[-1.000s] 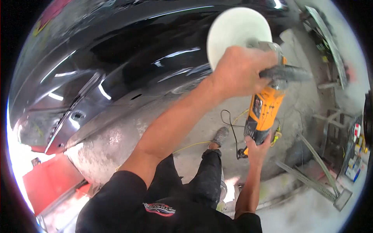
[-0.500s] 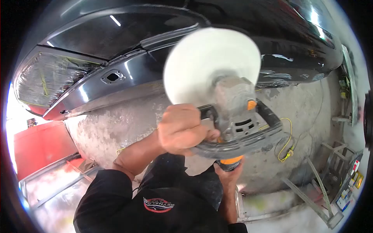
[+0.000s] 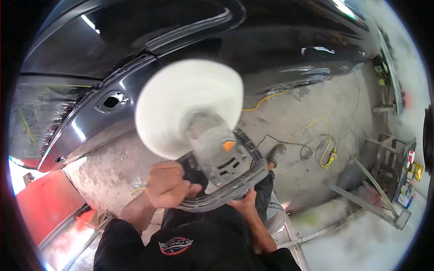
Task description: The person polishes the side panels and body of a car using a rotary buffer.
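A power polisher (image 3: pixel 212 149) with a grey head and an orange button is in both of my hands. My left hand (image 3: pixel 169 184) is wrapped round its black loop handle (image 3: pixel 235 189). Lower down, my right hand (image 3: pixel 244 203) grips the rear of the machine's body, its fingers partly hidden behind the handle. The round white polishing pad (image 3: pixel 187 97) is smeared by motion. It overlaps the lower side of the black car (image 3: pixel 271 49); whether it touches the panel, I cannot tell. Whitish smears (image 3: pixel 312 71) mark the car's lower edge to the right.
A yellow cord (image 3: pixel 327 140) and a dark cable lie on the concrete floor (image 3: pixel 298 113) near my shoe (image 3: pixel 276 153). Beside my leg stands a bucket (image 3: pixel 275 218). Metal stands (image 3: pixel 375 198) are on the right, a red panel (image 3: pixel 49 205) on the left.
The polisher and both hands have shifted left in view, and the pad has dropped lower. The view has moved too: my shoe and the bucket now show.
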The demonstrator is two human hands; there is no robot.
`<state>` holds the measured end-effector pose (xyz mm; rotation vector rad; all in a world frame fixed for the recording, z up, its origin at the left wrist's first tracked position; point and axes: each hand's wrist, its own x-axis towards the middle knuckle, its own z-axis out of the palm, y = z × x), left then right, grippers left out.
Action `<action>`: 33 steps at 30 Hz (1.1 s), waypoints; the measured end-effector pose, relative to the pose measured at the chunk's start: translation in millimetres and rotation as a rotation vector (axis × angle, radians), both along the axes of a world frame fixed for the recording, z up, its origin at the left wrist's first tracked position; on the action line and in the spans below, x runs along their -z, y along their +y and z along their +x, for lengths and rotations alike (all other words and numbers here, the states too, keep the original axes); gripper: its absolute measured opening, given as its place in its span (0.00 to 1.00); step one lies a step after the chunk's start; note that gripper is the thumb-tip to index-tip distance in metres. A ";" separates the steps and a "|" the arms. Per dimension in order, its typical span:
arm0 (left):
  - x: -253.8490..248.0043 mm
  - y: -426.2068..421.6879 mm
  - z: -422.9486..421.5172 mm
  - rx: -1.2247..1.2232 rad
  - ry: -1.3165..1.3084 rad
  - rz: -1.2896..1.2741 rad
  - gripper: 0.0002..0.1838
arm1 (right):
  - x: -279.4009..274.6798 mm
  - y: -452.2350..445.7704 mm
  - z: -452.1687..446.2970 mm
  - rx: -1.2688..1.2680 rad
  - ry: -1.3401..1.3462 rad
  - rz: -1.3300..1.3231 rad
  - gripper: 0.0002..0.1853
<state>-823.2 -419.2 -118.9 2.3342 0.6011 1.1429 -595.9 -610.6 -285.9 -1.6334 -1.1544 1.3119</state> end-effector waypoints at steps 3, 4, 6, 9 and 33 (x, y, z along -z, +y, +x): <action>-2.7 4.1 9.2 -0.004 0.023 0.003 0.17 | -5.2 8.3 -13.8 0.069 0.051 0.129 0.44; -5.2 6.3 9.4 -0.002 0.016 0.007 0.17 | -8.3 9.7 -18.1 0.104 0.055 0.196 0.42; -23.4 9.9 3.0 -0.014 0.074 0.033 0.18 | 8.0 -3.7 -28.5 0.017 0.124 0.096 0.47; -70.6 8.3 -14.6 -0.068 0.219 0.092 0.18 | 3.0 -0.4 -65.0 -0.067 0.111 0.111 0.54; -43.4 4.0 -22.3 0.048 0.285 0.090 0.16 | 28.8 -30.1 -120.8 0.062 0.430 0.074 0.53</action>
